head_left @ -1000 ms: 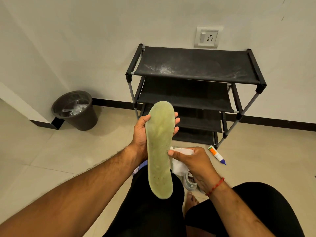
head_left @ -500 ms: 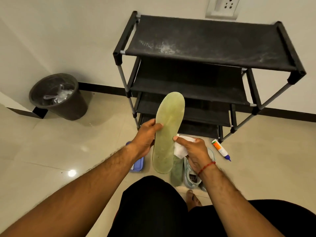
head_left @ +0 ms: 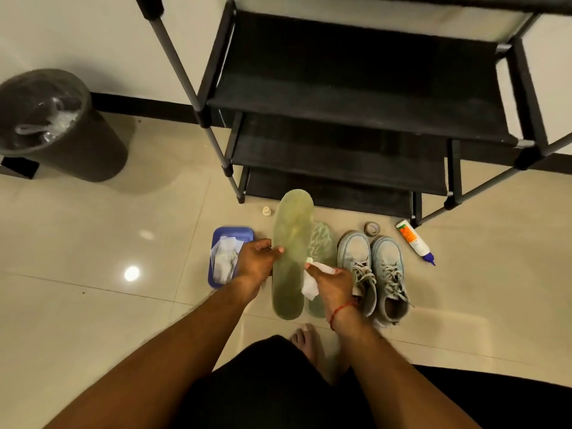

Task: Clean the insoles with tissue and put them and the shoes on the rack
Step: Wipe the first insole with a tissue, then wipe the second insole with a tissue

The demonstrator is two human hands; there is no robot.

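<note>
- Insole was held over the floor, near the rack. The left hand pinched one edge with its fingers, and the right hand fingers pinched the tissue against the other edge.
- With only an edge grip, a hard wipe could probably bend the insole or make it slip onto the second insole or the shoes.
- The floor was glossy tile; a fallen insole might collect dust.
- A bin stood left by the white wall.
</note>
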